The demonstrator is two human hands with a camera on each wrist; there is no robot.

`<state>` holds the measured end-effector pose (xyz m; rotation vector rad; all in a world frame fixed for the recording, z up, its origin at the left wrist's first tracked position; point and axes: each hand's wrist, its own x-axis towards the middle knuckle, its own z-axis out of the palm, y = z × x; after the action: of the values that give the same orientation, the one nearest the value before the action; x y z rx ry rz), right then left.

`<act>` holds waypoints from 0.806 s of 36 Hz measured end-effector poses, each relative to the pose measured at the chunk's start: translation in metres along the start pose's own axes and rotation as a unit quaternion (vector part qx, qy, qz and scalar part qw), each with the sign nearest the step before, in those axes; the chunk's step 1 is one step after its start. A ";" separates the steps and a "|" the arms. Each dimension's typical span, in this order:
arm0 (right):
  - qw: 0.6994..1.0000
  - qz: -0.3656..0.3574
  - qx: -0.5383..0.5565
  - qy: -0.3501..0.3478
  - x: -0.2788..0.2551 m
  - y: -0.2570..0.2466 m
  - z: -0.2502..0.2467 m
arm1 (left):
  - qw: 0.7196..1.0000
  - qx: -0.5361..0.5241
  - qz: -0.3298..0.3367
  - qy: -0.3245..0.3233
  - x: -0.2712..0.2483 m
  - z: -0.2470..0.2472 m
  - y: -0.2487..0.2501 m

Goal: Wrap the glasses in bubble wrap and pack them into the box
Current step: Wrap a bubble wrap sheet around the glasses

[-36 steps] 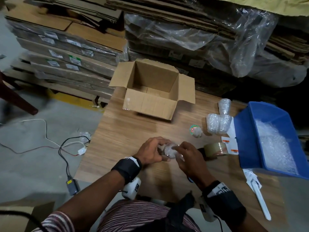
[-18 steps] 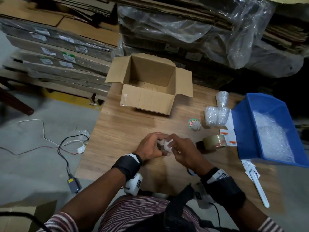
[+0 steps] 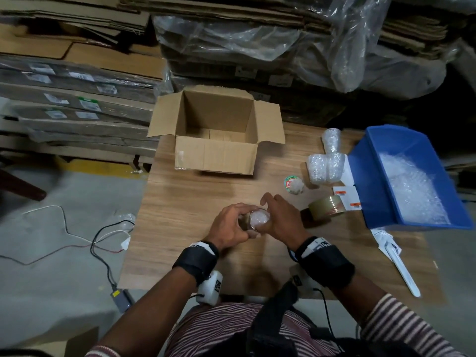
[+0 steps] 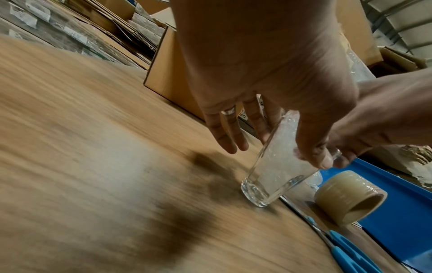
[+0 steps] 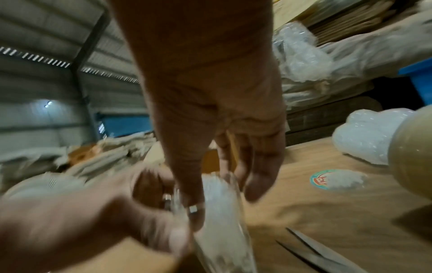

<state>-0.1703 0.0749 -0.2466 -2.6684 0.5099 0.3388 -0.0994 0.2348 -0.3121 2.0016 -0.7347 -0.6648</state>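
We've got the drinking glass upright on the table, base down, bubble wrap stuffed inside. Our left hand curls its thumb and fingers round the upper wall; our right hand grips the rim side, index finger lifted. Judgement: rigid, fragile, smooth and slippery bare, light. Best held mid-wall, not by the rim. The cardboard box sits open beyond our fingertips.

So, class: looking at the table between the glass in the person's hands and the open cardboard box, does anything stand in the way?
Nothing visible does. The glass, stuffed with bubble wrap, sits between the left hand and right hand. Bare table runs up to the open box. The tape roll and wrapped glasses lie off to the right.
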 end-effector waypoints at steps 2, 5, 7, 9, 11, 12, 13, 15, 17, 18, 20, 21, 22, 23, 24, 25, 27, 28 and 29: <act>0.997 0.018 0.068 -0.029 0.002 0.005 -0.001 | 1.000 -0.002 0.000 0.004 -0.001 -0.001 0.002; 0.988 0.053 0.143 -0.015 0.001 0.008 -0.004 | 1.000 -0.004 0.000 0.010 -0.002 -0.001 0.003; 0.985 0.072 0.153 0.023 -0.002 0.005 -0.002 | 1.000 -0.018 0.001 0.015 -0.003 -0.002 0.003; 0.985 0.076 0.150 0.046 -0.004 0.002 0.003 | 1.000 -0.018 0.006 0.017 -0.002 -0.002 0.002; 0.987 0.069 0.138 0.046 -0.005 0.001 0.007 | 1.000 -0.010 0.008 0.012 -0.002 -0.003 0.005; 0.987 0.071 0.137 0.048 -0.006 0.001 0.009 | 1.000 -0.008 0.009 0.010 -0.002 -0.002 0.005; 0.986 0.075 0.136 0.053 -0.005 0.002 0.009 | 1.000 -0.005 0.011 0.012 -0.002 -0.002 0.007; 0.986 0.090 0.131 0.056 -0.002 0.004 0.008 | 1.000 -0.005 0.016 0.013 -0.002 -0.002 0.009; 0.987 0.101 0.113 0.045 0.001 0.002 0.009 | 1.000 -0.015 0.016 0.015 -0.002 0.000 0.009; 0.989 0.105 0.097 0.035 0.003 0.000 0.009 | 1.000 -0.018 0.014 0.016 -0.002 0.001 0.009; 0.993 0.100 0.069 0.010 0.006 -0.006 0.011 | 1.000 -0.022 0.003 0.015 -0.002 0.004 0.009; 0.993 0.097 0.068 0.003 0.007 -0.007 0.012 | 1.000 -0.022 0.001 0.015 -0.001 0.005 0.008; 0.993 0.096 0.070 0.001 0.008 -0.008 0.011 | 1.000 -0.018 0.001 0.015 -0.001 0.006 0.008; 0.993 0.095 0.071 0.001 0.009 -0.007 0.010 | 1.000 -0.015 0.002 0.014 -0.001 0.006 0.008; 0.993 0.093 0.073 0.000 0.009 -0.007 0.008 | 1.000 -0.014 0.003 0.014 -0.001 0.006 0.008; 0.993 0.088 0.082 -0.006 0.008 -0.005 0.007 | 1.000 -0.015 0.003 0.015 -0.001 0.006 0.008; 0.989 0.072 0.128 -0.026 0.006 0.002 0.002 | 1.000 -0.016 0.003 0.017 -0.001 0.005 0.008; 0.985 0.067 0.157 -0.040 0.005 0.007 -0.001 | 1.000 -0.015 0.004 0.020 -0.001 0.005 0.009; 0.979 0.068 0.184 -0.049 0.003 0.012 -0.006 | 1.000 -0.015 0.007 0.022 0.000 0.005 0.010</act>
<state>-0.1712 0.0608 -0.2469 -2.2549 0.6564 0.3725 -0.1051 0.2282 -0.3059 1.9765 -0.7073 -0.6173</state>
